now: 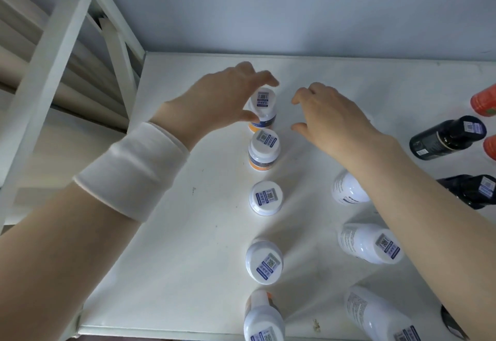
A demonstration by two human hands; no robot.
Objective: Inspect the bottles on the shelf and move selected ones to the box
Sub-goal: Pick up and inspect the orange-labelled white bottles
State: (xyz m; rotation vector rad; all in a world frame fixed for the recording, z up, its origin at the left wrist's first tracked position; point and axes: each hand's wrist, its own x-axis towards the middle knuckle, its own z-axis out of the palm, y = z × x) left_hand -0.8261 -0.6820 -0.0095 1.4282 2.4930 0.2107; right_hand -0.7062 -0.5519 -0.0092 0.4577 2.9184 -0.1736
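A column of several white-capped bottles with code stickers runs down the middle of the white shelf (188,233). My left hand (220,99) curls round the cap of the rearmost white bottle (264,104), thumb at its front-left edge and fingertips behind it. That bottle stands upright with an orange band at its base. The second bottle (264,149) stands just in front of it. My right hand (330,118) hovers to the right of the rearmost bottle, its fingers loosely curled and holding nothing. No box is in view.
A second column of taller white bottles (370,244) stands under my right forearm. Dark bottles (448,138) and orange-red ones (484,100) are at the right edge. The shelf frame (61,53) rises at the left, and the wall closes the back.
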